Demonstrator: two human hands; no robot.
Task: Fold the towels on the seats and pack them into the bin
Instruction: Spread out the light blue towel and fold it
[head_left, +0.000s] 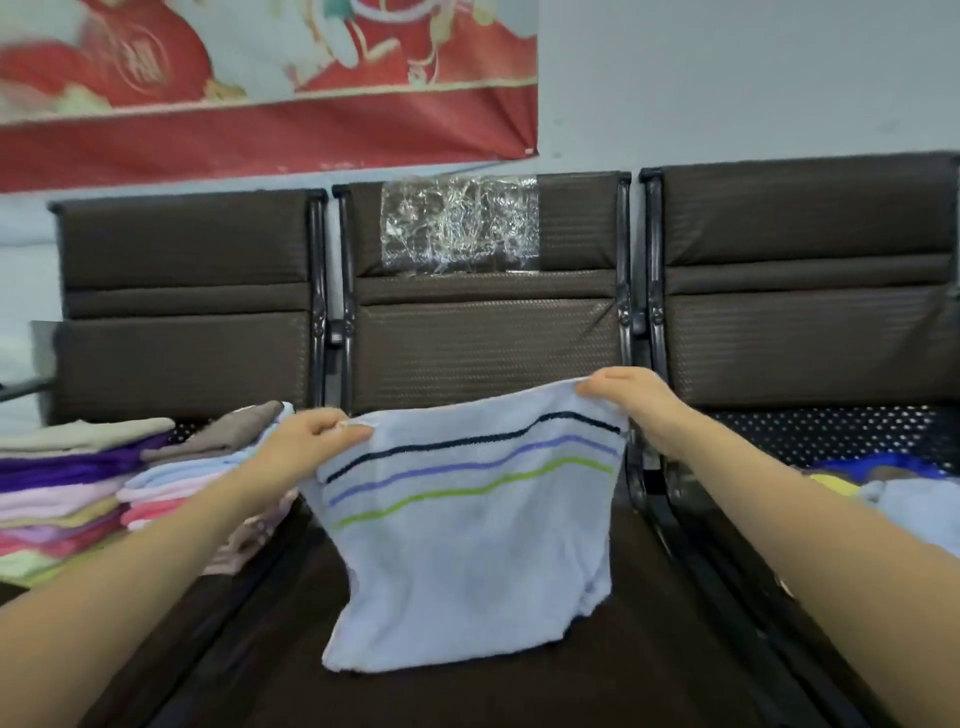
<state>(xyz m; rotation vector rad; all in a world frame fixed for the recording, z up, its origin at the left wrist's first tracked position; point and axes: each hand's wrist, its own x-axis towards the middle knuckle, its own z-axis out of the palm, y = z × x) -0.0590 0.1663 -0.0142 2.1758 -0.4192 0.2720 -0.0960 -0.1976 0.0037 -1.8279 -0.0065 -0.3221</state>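
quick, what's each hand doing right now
Left hand: pinches the upper left corner of the striped towel.
Right hand: pinches its upper right corner.

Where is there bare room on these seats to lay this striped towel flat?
The middle seat is bare around the striped towel that both hands hold, left hand, right hand. The right seat has bare perforated surface at its back. Folded stacks crowd the left seat; loose towels fill the right seat's front.

Waiting area: row of linked brown seats (483, 332) beneath a red wall banner (260, 130).
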